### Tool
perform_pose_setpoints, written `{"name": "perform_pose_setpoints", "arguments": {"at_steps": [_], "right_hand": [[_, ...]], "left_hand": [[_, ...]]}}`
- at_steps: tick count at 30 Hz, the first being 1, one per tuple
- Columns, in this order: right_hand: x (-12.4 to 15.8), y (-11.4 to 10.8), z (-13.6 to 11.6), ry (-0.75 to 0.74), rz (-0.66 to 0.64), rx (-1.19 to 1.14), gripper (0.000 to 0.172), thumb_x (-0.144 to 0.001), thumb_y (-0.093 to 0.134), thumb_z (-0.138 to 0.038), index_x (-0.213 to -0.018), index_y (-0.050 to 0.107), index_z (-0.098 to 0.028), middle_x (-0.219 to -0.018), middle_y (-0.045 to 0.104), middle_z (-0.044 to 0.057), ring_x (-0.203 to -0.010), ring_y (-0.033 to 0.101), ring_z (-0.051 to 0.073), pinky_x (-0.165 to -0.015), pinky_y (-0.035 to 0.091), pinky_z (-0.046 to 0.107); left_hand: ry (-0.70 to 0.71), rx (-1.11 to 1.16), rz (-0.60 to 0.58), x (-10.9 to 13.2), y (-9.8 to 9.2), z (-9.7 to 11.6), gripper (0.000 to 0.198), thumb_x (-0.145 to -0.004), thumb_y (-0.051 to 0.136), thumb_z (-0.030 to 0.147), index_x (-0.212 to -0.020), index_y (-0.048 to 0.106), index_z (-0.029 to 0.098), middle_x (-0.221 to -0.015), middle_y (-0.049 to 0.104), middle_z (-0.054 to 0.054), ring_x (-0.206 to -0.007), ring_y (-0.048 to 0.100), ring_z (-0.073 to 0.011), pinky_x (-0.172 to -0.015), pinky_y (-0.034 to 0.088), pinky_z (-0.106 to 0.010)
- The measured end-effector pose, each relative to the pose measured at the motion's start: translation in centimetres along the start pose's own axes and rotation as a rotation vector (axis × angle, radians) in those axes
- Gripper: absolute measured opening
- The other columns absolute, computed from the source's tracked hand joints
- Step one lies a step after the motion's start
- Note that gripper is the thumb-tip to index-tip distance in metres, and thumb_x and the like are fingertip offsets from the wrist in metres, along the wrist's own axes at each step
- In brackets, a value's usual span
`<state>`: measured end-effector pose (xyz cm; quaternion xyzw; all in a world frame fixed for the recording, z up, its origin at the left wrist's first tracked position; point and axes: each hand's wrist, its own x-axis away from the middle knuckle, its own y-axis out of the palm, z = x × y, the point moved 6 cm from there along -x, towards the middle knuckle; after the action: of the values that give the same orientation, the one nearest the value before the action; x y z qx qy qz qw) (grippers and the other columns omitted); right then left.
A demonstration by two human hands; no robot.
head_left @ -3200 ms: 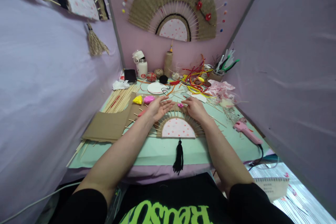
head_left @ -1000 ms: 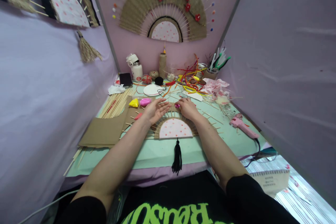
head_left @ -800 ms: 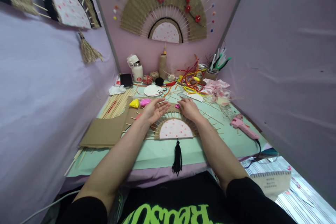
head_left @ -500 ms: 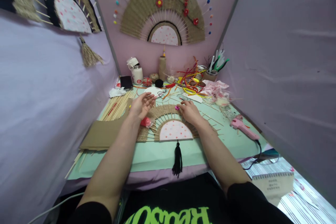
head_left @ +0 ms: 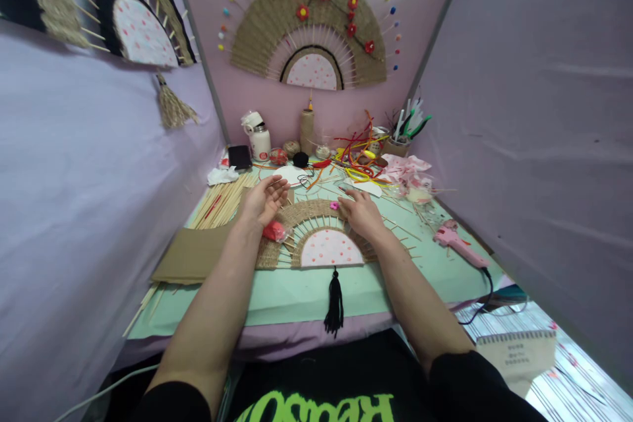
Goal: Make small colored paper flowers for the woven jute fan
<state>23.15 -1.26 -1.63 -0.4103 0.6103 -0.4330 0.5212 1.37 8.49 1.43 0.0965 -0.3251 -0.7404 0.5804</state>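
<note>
A woven fan [head_left: 310, 212] with a white dotted half-circle [head_left: 330, 248] and a black tassel [head_left: 335, 303] lies flat before me. On its upper band sits a small pink flower [head_left: 335, 205]. My right hand [head_left: 361, 212] is just right of the flower, over the band, its fingers apart and nothing seen in them. My left hand [head_left: 270, 199] is raised above the fan's left part, palm turned inward, fingers spread and holding nothing. Below it lies a red item in clear plastic [head_left: 277, 231].
Brown card [head_left: 190, 257] and thin sticks [head_left: 225, 201] lie at the left. A pink glue gun [head_left: 459, 244] rests at the right. At the back stand a white bottle [head_left: 260, 142], yarn balls and coloured stems [head_left: 363, 157]. A large fan [head_left: 267, 33] hangs behind.
My right hand has drawn slightly away from the pink flower, which now shows more fully. My left hand has hardly moved. The view has tilted up a little.
</note>
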Motion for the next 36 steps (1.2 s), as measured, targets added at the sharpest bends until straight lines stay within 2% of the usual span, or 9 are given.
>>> {"name": "perform_pose_setpoints", "arguments": {"at_steps": [9, 13, 16, 22, 26, 28, 31, 33, 36], "right_hand": [[-0.2, 1.5, -0.5, -0.010, -0.098, -0.004, 0.040, -0.095, 0.035, -0.027, -0.126, 0.061, -0.029, -0.137, 0.051, 0.008, -0.118, 0.042, 0.029, -0.093, 0.043, 0.041], [-0.2, 1.0, -0.4, 0.013, -0.049, -0.005, 0.044, -0.092, 0.037, -0.021, -0.133, 0.054, -0.027, -0.145, 0.043, 0.008, -0.121, 0.041, 0.029, -0.094, 0.043, 0.041], [-0.1, 1.1, -0.5, -0.002, -0.043, 0.001, 0.046, -0.093, 0.035, -0.020, -0.136, 0.051, -0.026, -0.144, 0.044, 0.009, -0.122, 0.040, 0.030, -0.096, 0.041, 0.043], [0.1, 1.8, -0.8, -0.014, -0.116, 0.010, 0.042, -0.094, 0.035, -0.024, -0.129, 0.058, -0.030, -0.142, 0.047, 0.007, -0.123, 0.041, 0.029, -0.097, 0.040, 0.043], [0.0, 1.4, -0.7, 0.004, -0.052, 0.011, 0.044, -0.093, 0.036, -0.021, -0.133, 0.054, -0.028, -0.145, 0.043, 0.008, -0.124, 0.039, 0.029, -0.096, 0.041, 0.043], [0.0, 1.3, -0.7, 0.005, -0.037, 0.005, 0.044, -0.093, 0.036, -0.022, -0.133, 0.055, -0.028, -0.144, 0.044, 0.008, -0.124, 0.039, 0.030, -0.095, 0.042, 0.044], [-0.1, 1.4, -0.7, -0.012, -0.040, -0.023, 0.040, -0.093, 0.038, -0.023, -0.125, 0.061, -0.028, -0.141, 0.048, 0.008, -0.123, 0.039, 0.030, -0.095, 0.042, 0.044], [-0.2, 0.8, -0.7, -0.006, 0.043, -0.055, 0.040, -0.092, 0.041, -0.023, -0.127, 0.060, -0.025, -0.141, 0.046, 0.008, -0.123, 0.039, 0.029, -0.097, 0.041, 0.044], [-0.2, -0.5, -0.4, 0.021, 0.220, -0.131, 0.044, -0.088, 0.046, -0.021, -0.131, 0.056, -0.019, -0.139, 0.046, 0.011, -0.123, 0.037, 0.028, -0.102, 0.038, 0.043]], "left_hand": [[0.007, 0.001, -0.013, -0.2, -0.1, -0.1, 0.007, -0.082, 0.055, 0.018, -0.082, 0.061, 0.013, -0.076, 0.066, -0.004, -0.071, 0.065, -0.0106, -0.065, 0.050, -0.020], [0.002, 0.002, -0.013, -0.1, -0.1, -0.1, 0.008, -0.082, 0.055, 0.017, -0.082, 0.061, 0.013, -0.075, 0.066, -0.004, -0.071, 0.065, -0.0107, -0.064, 0.050, -0.020], [0.001, 0.003, -0.013, -0.1, -0.1, 0.1, 0.008, -0.083, 0.054, 0.017, -0.082, 0.061, 0.013, -0.075, 0.066, -0.004, -0.070, 0.065, -0.0104, -0.064, 0.050, -0.020], [0.079, 0.009, 0.036, -0.4, -1.1, 1.8, 0.007, -0.082, 0.054, 0.016, -0.081, 0.061, 0.014, -0.073, 0.065, -0.002, -0.068, 0.064, -0.0085, -0.063, 0.049, -0.018], [0.157, -0.018, 0.079, -1.1, -2.3, 2.8, 0.005, -0.079, 0.056, 0.017, -0.080, 0.060, 0.015, -0.072, 0.065, -0.001, -0.066, 0.063, -0.0077, -0.064, 0.047, -0.018], [0.248, -0.096, 0.125, -1.4, -3.0, 3.3, 0.004, -0.077, 0.058, 0.018, -0.080, 0.060, 0.016, -0.073, 0.064, -0.001, -0.066, 0.062, -0.0081, -0.064, 0.046, -0.019], [0.452, -0.374, 0.227, -1.7, -3.9, 4.3, 0.010, -0.071, 0.064, 0.017, -0.080, 0.060, 0.017, -0.075, 0.064, 0.000, -0.069, 0.061, -0.0101, -0.066, 0.044, -0.021], [0.562, -0.585, 0.237, -1.8, -3.9, 4.7, 0.014, -0.068, 0.066, 0.016, -0.081, 0.062, 0.017, -0.078, 0.065, -0.001, -0.074, 0.061, -0.0123, -0.071, 0.045, -0.023], [0.632, -0.834, 0.218, -1.9, -4.1, 5.0, 0.013, -0.070, 0.065, 0.017, -0.083, 0.065, 0.017, -0.086, 0.066, -0.005, -0.084, 0.061, -0.0168, -0.083, 0.045, -0.028]]}}
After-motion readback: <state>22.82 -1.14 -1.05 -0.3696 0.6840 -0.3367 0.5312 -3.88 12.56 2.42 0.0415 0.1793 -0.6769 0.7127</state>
